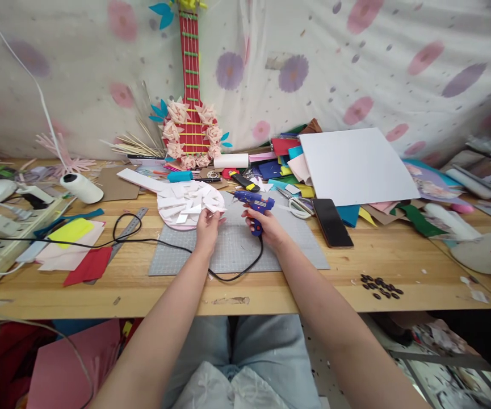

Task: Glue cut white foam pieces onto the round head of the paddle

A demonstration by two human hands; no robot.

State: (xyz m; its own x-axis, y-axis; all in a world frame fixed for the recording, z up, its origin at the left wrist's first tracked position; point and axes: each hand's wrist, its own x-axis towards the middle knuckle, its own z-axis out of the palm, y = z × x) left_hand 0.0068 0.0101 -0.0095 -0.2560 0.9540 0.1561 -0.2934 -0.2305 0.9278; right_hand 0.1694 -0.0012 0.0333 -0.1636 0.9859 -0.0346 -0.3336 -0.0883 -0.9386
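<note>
Between left fingers [213,216], seemingly, white paper piece [218,208]; right hand [266,225] grips glue gun [254,205].

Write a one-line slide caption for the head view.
Right hand grips a blue glue gun while the left hand holds a white paper piece over a grey cutting mat.

1. Soft, even daylight lit the scene brightly; no harsh glare showed.
2. Shadows were faint, only thin ones under the white sheet [358,165] and phone [332,222].
3. Wide-lens distortion bowed the tabletop [398,267] at its left and right edges.
4. The centre was sharp; the far corners were smeared.
</note>
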